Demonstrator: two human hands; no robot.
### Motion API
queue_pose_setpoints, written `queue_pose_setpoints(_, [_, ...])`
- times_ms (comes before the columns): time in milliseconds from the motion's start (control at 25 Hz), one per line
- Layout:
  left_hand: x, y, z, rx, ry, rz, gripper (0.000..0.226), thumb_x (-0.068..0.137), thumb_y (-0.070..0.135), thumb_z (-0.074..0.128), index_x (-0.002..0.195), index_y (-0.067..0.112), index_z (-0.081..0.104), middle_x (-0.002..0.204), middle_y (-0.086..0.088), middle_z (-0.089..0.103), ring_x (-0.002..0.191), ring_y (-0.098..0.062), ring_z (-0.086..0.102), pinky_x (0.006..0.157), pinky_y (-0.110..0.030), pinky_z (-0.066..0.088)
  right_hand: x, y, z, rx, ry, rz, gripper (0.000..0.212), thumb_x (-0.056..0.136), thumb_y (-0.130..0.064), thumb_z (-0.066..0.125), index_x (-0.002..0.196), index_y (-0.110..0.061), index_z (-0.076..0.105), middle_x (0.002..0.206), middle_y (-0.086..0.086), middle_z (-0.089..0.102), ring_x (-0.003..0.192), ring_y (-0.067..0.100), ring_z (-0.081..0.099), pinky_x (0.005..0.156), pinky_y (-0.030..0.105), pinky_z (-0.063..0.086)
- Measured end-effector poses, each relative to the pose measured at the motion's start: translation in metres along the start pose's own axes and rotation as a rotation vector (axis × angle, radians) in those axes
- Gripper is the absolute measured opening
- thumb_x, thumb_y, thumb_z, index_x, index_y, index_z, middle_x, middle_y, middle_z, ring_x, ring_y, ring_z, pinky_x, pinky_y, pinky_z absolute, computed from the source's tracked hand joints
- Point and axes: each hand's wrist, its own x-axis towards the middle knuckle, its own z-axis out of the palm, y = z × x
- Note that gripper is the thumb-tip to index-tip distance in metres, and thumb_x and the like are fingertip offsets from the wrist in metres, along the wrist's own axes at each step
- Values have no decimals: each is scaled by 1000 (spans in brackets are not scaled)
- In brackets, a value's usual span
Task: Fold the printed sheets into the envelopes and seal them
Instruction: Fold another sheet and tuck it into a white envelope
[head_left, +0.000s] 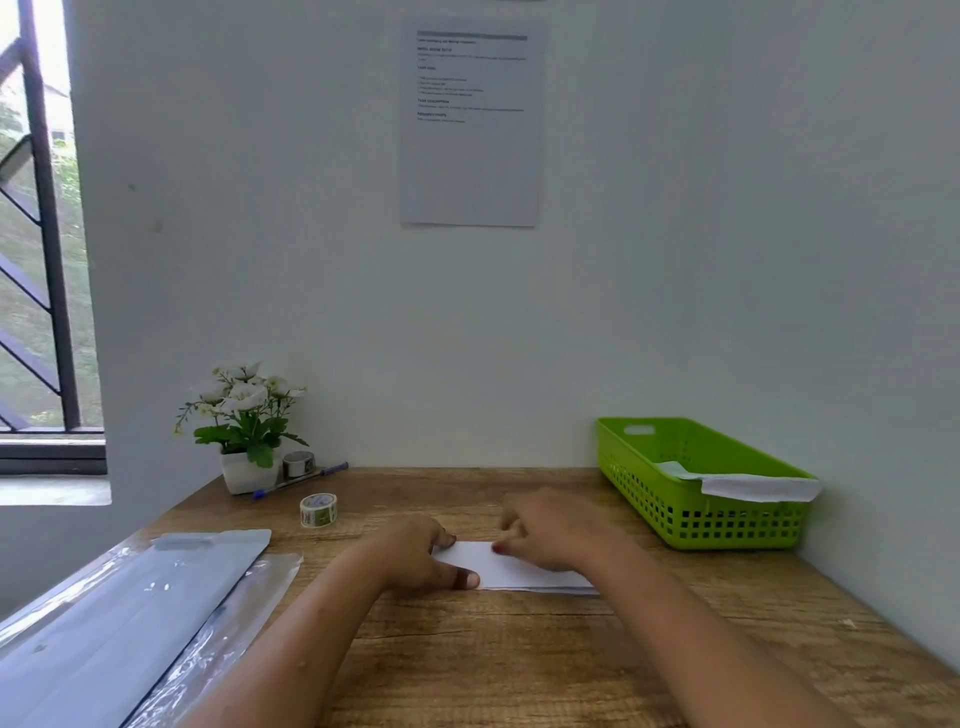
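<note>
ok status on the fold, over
Left hand pinching the folded sheet at its left end, right hand pressing on it. Sheet flat on the table, not yet in an envelope. Nothing blocking.

Potted white flowers (244, 421) back left on wooden desk (519, 649), blue pen (301, 480) beside; notice (470, 124) on wall (727, 208).
</note>
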Motion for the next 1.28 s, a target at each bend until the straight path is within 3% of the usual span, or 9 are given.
queue_pose_setpoints(120, [-8, 7, -6, -9, 14, -28, 73, 75, 59, 65, 135, 20, 49, 138, 0, 50, 123, -20, 47, 101, -32, 40, 5, -22, 20, 213, -156, -196, 38, 97, -43, 40, 129, -30, 55, 123, -1, 63, 112, 22, 56, 92, 36, 44])
queue_pose_setpoints(240, [-18, 7, -14, -14, -43, -58, 65, 80, 51, 65, 134, 18, 50, 136, -1, 52, 121, -21, 48, 97, -31, 38, 9, -24, 31, 199, -156, -243, 40, 98, -47, 34, 133, -37, 50, 135, -6, 56, 123, 21, 50, 101, 43, 40])
queue_pose_setpoints(400, [-38, -13, -38, -35, -122, -131, 57, 84, 47, 63, 133, 19, 52, 139, 0, 51, 126, -20, 46, 107, -35, 33, 12, -21, 37, 37, -131, -247, 47, 98, -50, 32, 143, -38, 36, 152, -6, 37, 138, 22, 35, 111, 47, 29])
queue_pose_setpoints(520, [-66, -55, -52, 50, -48, -298, 80, 78, 56, 65, 144, 23, 36, 150, -2, 38, 136, -24, 35, 114, -41, 26, 3, -32, 35, -79, 34, -283, 43, 101, -42, 31, 142, -32, 40, 149, -4, 41, 135, 22, 39, 110, 45, 29])
queue_pose_setpoints(680, [-108, -113, -36, 87, -27, -701, 142, 30, 96, 53, 150, 28, 18, 155, -5, 26, 138, -30, 30, 111, -50, 29, -9, -58, 31, -94, 188, -365, 45, 100, -45, 33, 140, -28, 42, 142, -5, 47, 130, 19, 42, 106, 41, 30])
queue_pose_setpoints(800, [-116, -126, -25, 8, -23, -777, 148, 16, 102, 40, 147, 40, 16, 158, -3, 16, 142, -35, 18, 110, -59, 21, -11, -78, 35, -108, 197, -405, 45, 98, -48, 35, 138, -29, 44, 140, -4, 49, 127, 19, 45, 105, 41, 33])
queue_pose_setpoints(920, [-105, -125, -25, 14, 6, -746, 151, 12, 102, 39, 146, 36, 24, 154, -1, 28, 139, -31, 28, 109, -55, 27, -10, -88, 37, -66, 197, -378, 44, 97, -49, 36, 136, -29, 46, 140, -6, 49, 127, 19, 46, 105, 42, 33])
queue_pose_setpoints(1080, [-102, -110, -30, 34, 25, -685, 98, 65, 80, 54, 144, 24, 34, 145, -2, 44, 127, -27, 44, 105, -46, 39, -8, -101, 35, 43, 148, -317, 44, 95, -50, 41, 134, -30, 47, 142, -3, 47, 132, 23, 39, 107, 44, 35])
queue_pose_setpoints(1280, [-110, -88, -28, 195, 198, -634, 56, 87, 46, 55, 138, 24, 44, 140, -2, 48, 120, -23, 50, 90, -34, 47, -1, -132, 31, 163, 113, -320, 44, 93, -44, 51, 134, -27, 50, 145, 0, 42, 134, 24, 35, 107, 41, 36])
